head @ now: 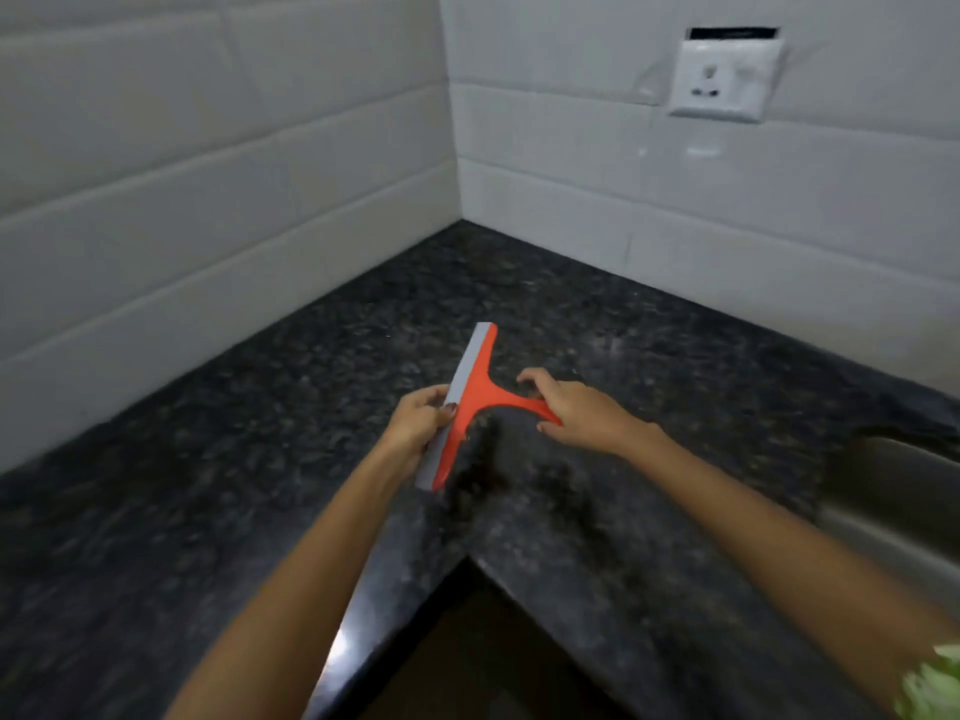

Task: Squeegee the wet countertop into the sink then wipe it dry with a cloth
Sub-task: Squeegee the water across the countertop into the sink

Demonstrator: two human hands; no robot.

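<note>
An orange squeegee [475,394] with a grey rubber blade is held just above the dark speckled granite countertop [291,387], in the corner of the L-shaped counter. My left hand [418,420] grips the blade bar near its lower half. My right hand [576,410] holds the orange handle, fingers curled over it. The blade runs from far to near, slanting toward me. A steel sink [904,491] sits at the right edge, partly cut off. A bit of pale green cloth [935,688] shows at the bottom right corner.
White tiled walls [208,174] meet in a corner behind the counter. A white wall socket [727,77] hangs on the right wall. The counter's inner front edge [363,589] forms a notch below my arms, with dark floor beneath.
</note>
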